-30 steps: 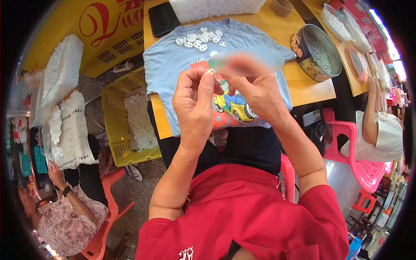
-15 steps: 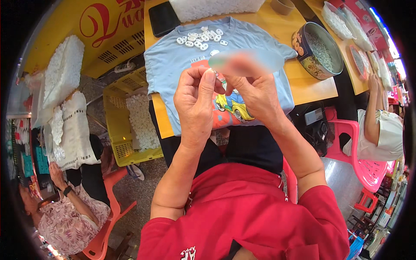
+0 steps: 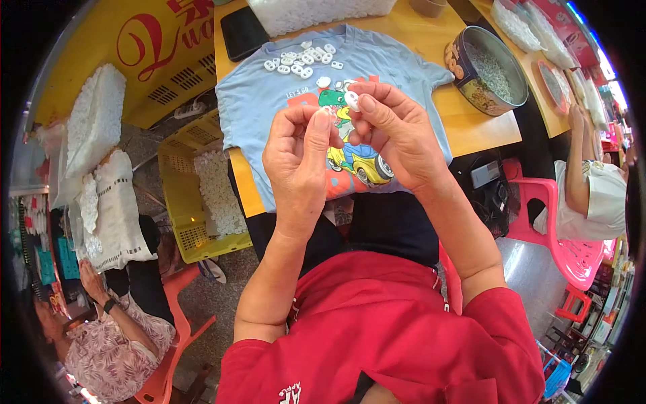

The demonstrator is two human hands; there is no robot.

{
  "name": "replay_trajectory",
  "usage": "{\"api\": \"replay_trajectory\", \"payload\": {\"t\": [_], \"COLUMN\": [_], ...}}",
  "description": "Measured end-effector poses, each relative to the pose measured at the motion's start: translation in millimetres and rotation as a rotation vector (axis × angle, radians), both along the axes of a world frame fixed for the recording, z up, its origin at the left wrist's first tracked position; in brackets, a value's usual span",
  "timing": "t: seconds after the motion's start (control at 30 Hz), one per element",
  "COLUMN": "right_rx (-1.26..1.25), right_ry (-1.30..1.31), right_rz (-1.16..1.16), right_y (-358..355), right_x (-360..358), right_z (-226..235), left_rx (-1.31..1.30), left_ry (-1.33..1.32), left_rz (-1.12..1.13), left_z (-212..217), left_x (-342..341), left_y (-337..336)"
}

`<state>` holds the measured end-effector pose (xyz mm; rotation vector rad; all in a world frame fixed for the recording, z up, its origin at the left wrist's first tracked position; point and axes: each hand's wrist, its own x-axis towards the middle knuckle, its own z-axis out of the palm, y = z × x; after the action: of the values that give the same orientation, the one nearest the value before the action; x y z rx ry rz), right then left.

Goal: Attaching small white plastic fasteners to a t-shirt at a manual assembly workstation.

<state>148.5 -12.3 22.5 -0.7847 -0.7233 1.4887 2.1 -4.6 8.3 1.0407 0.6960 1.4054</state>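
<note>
My right hand (image 3: 407, 141) pinches a small white oval plastic piece (image 3: 352, 101) with holes between thumb and forefinger. Close beside it, my left hand (image 3: 296, 161) is closed in a pinch, thumb against forefinger; a tiny pale bit shows at the tips, too small to name. Both hands are raised above a light blue T-shirt (image 3: 256, 114) with a cartoon car print, laid across the table edge and my lap. On its far part lies a loose pile of similar white pieces (image 3: 303, 60). A single white piece (image 3: 324, 82) lies nearer, just beyond my fingertips.
At the right stands a round tin (image 3: 464, 87) of small silvery parts. A black tablet-like object (image 3: 243, 36) and a large bag of white pieces (image 3: 316, 17) lie at the back. A yellow crate (image 3: 182, 222) is left of the table. Other people sit at both sides.
My right hand has turned and its fingers have come clear of the blur, so the white piece in them now shows. The left hand keeps its pinch; the whole view has shifted slightly.
</note>
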Motion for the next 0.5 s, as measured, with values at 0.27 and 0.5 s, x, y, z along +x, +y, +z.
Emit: {"api": "replay_trajectory", "payload": {"t": [0.27, 0.5], "right_rx": [0.063, 0.157], "right_ry": [-0.145, -0.338], "right_rz": [-0.036, -0.07], "right_y": [-3.5, -2.6], "right_x": [-5.1, -6.3], "right_z": [6.5, 4.8], "left_rx": [-0.008, -0.016], "left_ry": [0.004, 0.019], "left_rz": [-0.011, -0.006], "left_z": [2.2, 3.5], "left_x": [-1.7, -1.6], "left_y": [-0.5, 0.0]}}
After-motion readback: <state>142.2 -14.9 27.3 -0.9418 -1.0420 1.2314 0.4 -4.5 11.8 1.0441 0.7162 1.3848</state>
